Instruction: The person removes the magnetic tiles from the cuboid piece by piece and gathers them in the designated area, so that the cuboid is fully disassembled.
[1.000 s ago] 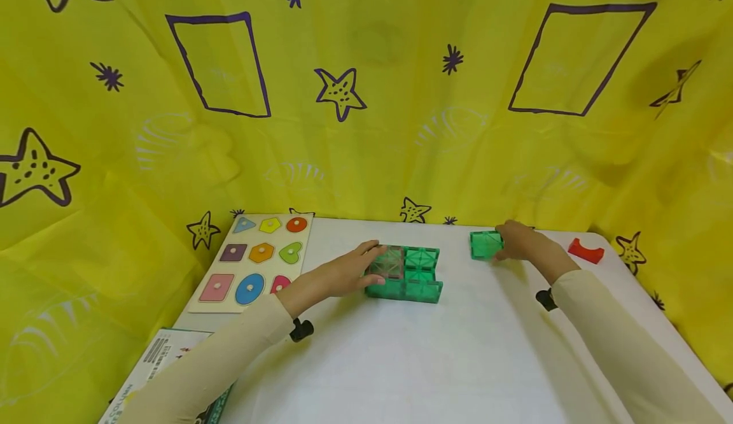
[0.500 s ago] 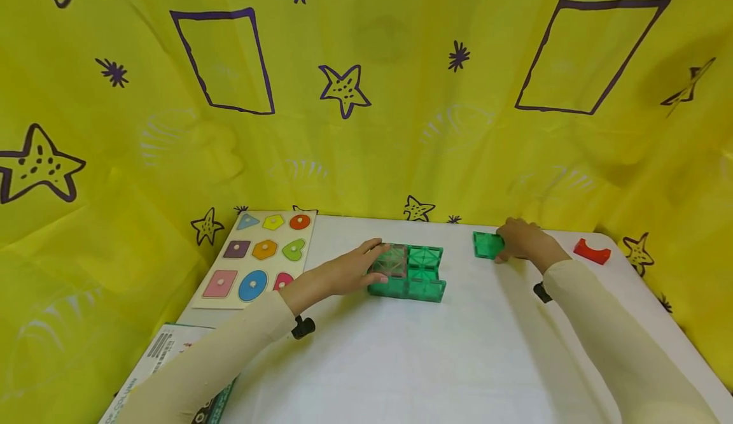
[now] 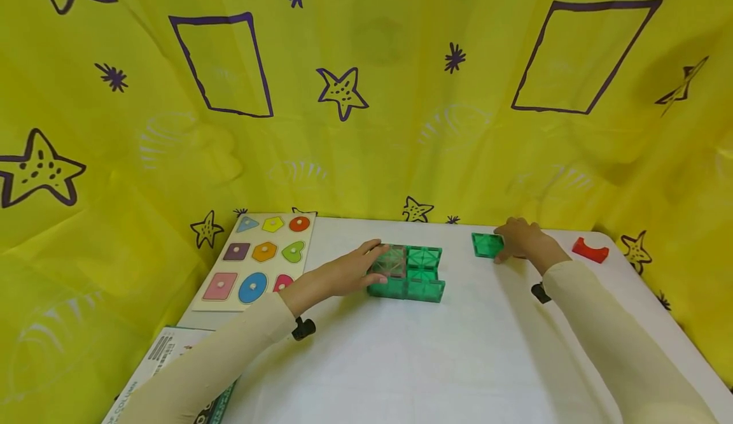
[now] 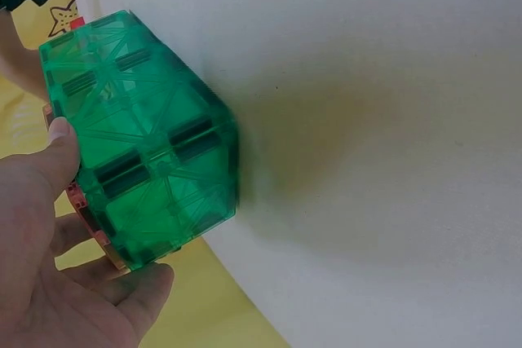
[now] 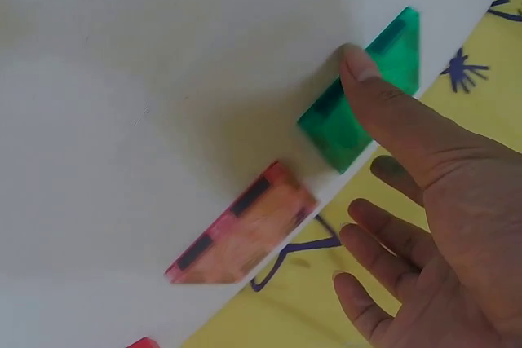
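My left hand [image 3: 355, 270] grips the left end of a box-like build of green magnetic tiles [image 3: 425, 290], thumb at the near side and fingers over the far side. A reddish tile [image 3: 392, 261] shows at its left part. In the left wrist view the green tile build [image 4: 155, 144] lies between thumb and fingers. Farther right, my right hand [image 3: 522, 238] pinches a loose green magnetic tile [image 3: 486, 245]. The right wrist view has the thumb across that green tile [image 5: 395, 63], the other fingers curled beyond it. A red-orange trapezoid tile [image 5: 245, 230] lies beside it.
A red arch-shaped block [image 3: 591, 250] rests at the table's back right. On the left stand a shape-puzzle board [image 3: 229, 284] with knobbed pieces and, nearer, a printed box [image 3: 172, 341] partly under the left forearm. A yellow patterned cloth [image 3: 366, 156] hangs behind the white table [image 3: 401, 360].
The loose green tile at my right hand has tipped from a squarer view to a narrower trapezoid. The left hand and the tile build have stayed in place.
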Motion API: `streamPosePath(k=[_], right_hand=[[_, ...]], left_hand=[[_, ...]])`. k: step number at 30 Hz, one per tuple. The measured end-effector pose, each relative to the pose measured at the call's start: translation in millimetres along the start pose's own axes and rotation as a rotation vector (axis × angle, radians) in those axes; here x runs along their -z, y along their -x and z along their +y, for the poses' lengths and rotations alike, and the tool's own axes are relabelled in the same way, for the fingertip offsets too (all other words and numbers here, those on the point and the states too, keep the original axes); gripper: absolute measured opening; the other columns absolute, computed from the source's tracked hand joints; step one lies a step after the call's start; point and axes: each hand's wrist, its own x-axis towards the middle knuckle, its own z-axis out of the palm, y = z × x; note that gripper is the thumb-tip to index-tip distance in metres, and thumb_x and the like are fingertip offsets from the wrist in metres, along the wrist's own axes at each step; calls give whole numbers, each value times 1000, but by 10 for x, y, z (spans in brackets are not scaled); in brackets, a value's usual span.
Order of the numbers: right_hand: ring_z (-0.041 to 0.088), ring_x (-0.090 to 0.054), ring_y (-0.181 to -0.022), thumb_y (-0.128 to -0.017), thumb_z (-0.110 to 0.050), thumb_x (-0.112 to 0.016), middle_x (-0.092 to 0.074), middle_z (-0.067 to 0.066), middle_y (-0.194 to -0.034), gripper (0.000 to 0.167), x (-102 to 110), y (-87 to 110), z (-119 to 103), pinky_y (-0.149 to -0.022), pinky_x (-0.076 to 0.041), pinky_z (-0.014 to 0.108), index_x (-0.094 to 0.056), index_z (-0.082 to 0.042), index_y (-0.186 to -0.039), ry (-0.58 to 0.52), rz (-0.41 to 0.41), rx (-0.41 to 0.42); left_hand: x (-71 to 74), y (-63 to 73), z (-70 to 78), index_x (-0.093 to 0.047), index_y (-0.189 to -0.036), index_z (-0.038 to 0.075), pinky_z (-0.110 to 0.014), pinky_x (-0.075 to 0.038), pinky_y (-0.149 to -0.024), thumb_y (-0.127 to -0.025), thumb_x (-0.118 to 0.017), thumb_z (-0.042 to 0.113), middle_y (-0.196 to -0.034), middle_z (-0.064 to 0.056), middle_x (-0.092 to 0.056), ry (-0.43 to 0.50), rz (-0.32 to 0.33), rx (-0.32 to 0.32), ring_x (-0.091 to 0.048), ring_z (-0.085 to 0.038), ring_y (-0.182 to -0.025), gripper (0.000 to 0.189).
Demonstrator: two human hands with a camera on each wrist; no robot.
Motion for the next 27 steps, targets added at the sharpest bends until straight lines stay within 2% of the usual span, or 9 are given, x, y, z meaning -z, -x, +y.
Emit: streamPosePath(k=[4, 7, 11, 15, 17, 21, 24, 27], right_hand=[[54, -53, -119, -90, -28, -87, -56, 37, -131, 72, 21, 12, -89, -105, -42, 73, -56, 9, -143, -20, 45, 32], [51, -60, -114, -99, -22, -77, -60, 37, -128, 62, 72, 38, -202, -100, -50, 68, -50, 13, -144, -108, 96, 101], [36, -69, -96, -106, -16, -66, -67, 28, -117, 53, 155, 101, -411, -89, -59, 54, -44, 10, -146, -232, 146, 201], [21, -67, -86, -108, -20, -64, -69, 17, -111, 51, 178, 197, -640, -82, -61, 44, -44, 3, -148, -293, 201, 276], [20, -66, -87, -108, -21, -64, -69, 14, -111, 49, 142, 259, -757, -81, -60, 42, -46, 0, -148, -313, 231, 318], [26, -66, -99, -107, -23, -65, -66, 14, -120, 39, 9, 409, -964, -86, -59, 45, -56, -4, -141, -313, 269, 394], [27, -65, -107, -109, -26, -63, -62, 16, -128, 35, -94, 513, -1070, -90, -59, 46, -61, -5, -136, -318, 257, 427], [24, -65, -107, -109, -32, -61, -62, 14, -129, 38, -200, 600, -1135, -91, -59, 44, -61, -5, -137, -349, 235, 445]], left_hand=[[-7, 0, -3, -22, -169, 10, -48, -35, -125, -109, -57, 42, -174, -21, -17, -2, -3, -3, -34, -37, -156, 76], [-9, 2, -2, -22, -169, 10, -48, -35, -125, -109, -57, 43, -174, -21, -17, -1, -3, -2, -34, -37, -156, 77], [-3, 0, 0, -22, -169, 11, -48, -35, -125, -109, -56, 43, -174, -19, -17, -1, -4, 8, -34, -36, -157, 77], [-2, -9, -16, -22, -169, 12, -48, -35, -125, -109, -56, 44, -175, -18, -16, -6, -4, 13, -33, -35, -157, 77], [-3, -9, -20, -22, -169, 12, -48, -35, -125, -109, -56, 44, -175, -17, -16, -4, -4, 10, -33, -35, -157, 77], [-5, -5, -9, -22, -169, 11, -47, -35, -125, -109, -56, 43, -175, -17, -16, -2, -5, 9, -33, -35, -157, 76], [-8, -7, -2, -22, -169, 12, -47, -35, -125, -109, -56, 43, -175, -16, -16, -1, -2, 15, -34, -35, -157, 76], [-15, -13, 3, -22, -169, 12, -48, -35, -125, -109, -56, 43, -175, -16, -16, 0, -3, 19, -33, -35, -157, 76]])
